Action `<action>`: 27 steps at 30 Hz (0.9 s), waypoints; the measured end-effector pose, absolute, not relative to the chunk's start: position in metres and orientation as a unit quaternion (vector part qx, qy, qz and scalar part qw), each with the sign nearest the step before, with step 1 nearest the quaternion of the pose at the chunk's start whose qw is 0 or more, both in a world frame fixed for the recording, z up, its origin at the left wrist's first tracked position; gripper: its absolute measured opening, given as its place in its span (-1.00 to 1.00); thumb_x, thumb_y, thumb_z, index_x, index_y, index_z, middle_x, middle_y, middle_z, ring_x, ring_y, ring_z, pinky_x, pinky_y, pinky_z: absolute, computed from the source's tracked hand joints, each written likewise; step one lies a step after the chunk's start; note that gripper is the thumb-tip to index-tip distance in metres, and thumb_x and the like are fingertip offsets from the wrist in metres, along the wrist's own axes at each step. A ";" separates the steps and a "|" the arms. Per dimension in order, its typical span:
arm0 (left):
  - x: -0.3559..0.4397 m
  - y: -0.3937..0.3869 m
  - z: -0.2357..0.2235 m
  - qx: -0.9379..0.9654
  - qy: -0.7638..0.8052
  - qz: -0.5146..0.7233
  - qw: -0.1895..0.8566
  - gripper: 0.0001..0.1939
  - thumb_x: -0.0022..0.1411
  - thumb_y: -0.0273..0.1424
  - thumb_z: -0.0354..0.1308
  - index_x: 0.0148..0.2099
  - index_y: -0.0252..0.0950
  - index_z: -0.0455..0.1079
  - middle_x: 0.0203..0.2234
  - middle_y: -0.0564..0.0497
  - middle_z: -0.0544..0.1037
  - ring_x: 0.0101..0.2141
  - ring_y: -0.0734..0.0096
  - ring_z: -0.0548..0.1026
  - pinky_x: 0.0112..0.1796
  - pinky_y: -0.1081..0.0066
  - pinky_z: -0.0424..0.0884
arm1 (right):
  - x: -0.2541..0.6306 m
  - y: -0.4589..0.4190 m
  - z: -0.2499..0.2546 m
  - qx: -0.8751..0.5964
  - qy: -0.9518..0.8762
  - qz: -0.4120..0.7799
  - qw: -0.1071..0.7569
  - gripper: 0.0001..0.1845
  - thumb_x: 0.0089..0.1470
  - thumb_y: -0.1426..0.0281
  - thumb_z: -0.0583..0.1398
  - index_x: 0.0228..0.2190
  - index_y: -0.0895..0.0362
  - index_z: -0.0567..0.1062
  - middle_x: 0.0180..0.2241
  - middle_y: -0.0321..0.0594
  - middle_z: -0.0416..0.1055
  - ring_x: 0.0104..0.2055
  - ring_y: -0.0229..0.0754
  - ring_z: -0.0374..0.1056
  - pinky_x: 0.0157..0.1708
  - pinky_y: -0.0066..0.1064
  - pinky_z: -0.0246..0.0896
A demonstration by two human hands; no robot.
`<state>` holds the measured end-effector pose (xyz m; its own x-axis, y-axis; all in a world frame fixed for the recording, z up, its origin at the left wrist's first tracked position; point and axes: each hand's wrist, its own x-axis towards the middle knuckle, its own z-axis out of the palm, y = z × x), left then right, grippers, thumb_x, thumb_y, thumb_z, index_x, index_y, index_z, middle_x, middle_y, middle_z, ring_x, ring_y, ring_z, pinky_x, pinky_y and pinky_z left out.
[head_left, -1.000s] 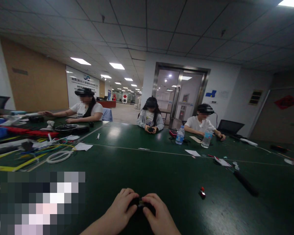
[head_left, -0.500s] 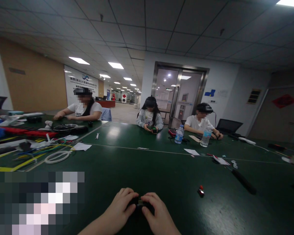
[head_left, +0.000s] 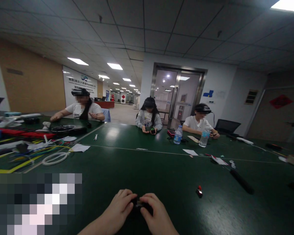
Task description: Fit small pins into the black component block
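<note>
At the near edge of the dark green table, my left hand and my right hand grip a small black object from both sides. Thumbs press its near side and the fingers curl over its top. Between the fingertips a paler, perhaps metallic patch shows on it; most of the object is hidden, so its kind is unclear. To the right of my hands lies a small red and silver piece, apart from them.
Cables, a coiled white tube and tools crowd the left. A wrench, paper and two water bottles stand or lie farther off. A black rod-like handle is at right. Three people sit across the table.
My hands keep their hold on the black object, with barely any shift. The view has moved slightly. Across the table, the person at left has raised one hand and the middle person's hands have parted.
</note>
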<state>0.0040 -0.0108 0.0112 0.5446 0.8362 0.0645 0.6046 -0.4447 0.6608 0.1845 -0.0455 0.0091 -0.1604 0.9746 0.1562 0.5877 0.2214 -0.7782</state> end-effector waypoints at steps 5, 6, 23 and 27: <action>0.005 -0.011 0.010 0.823 0.452 0.198 0.281 -0.64 0.27 -0.26 -0.16 0.04 -0.20 0.28 -0.07 -0.03 0.32 -0.04 0.29 0.22 0.01 0.30 0.15 | 0.184 -0.046 0.010 -0.561 -0.699 0.294 0.333 -0.72 -0.05 0.43 0.09 -0.24 0.05 0.46 -0.15 -0.24 0.33 -0.09 -0.19 0.27 -0.09 -0.42 0.12; 0.005 -0.011 0.009 0.824 0.454 0.199 0.274 -0.63 0.28 -0.25 -0.18 0.03 -0.21 0.29 -0.08 -0.03 0.33 -0.04 0.29 0.22 0.01 0.30 0.15 | 0.184 -0.046 0.010 -0.562 -0.698 0.295 0.332 -0.71 -0.05 0.43 0.09 -0.23 0.04 0.46 -0.15 -0.24 0.33 -0.09 -0.19 0.27 -0.09 -0.42 0.12; 0.007 -0.011 0.002 0.833 0.467 0.193 0.226 -0.69 0.28 -0.29 -0.18 -0.06 -0.19 0.32 -0.14 -0.01 0.34 -0.12 0.30 0.26 -0.09 0.31 0.19 | 0.184 -0.047 0.011 -0.566 -0.698 0.300 0.322 -0.69 -0.03 0.43 0.08 -0.21 0.03 0.45 -0.13 -0.27 0.32 -0.08 -0.18 0.27 -0.09 -0.38 0.14; 0.007 -0.011 0.002 0.834 0.468 0.194 0.220 -0.70 0.28 -0.32 -0.18 -0.07 -0.21 0.33 -0.16 -0.02 0.34 -0.12 0.30 0.26 -0.09 0.30 0.19 | 0.184 -0.047 0.011 -0.568 -0.698 0.289 0.326 -0.71 -0.06 0.44 0.09 -0.24 0.06 0.47 -0.14 -0.24 0.33 -0.08 -0.18 0.27 -0.07 -0.39 0.11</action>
<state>0.0071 -0.0109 0.0018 0.4864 0.8657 0.1179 0.6951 -0.4652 0.5480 0.1838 -0.0469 0.0114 -0.1428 0.9816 0.1270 0.6050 0.1881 -0.7737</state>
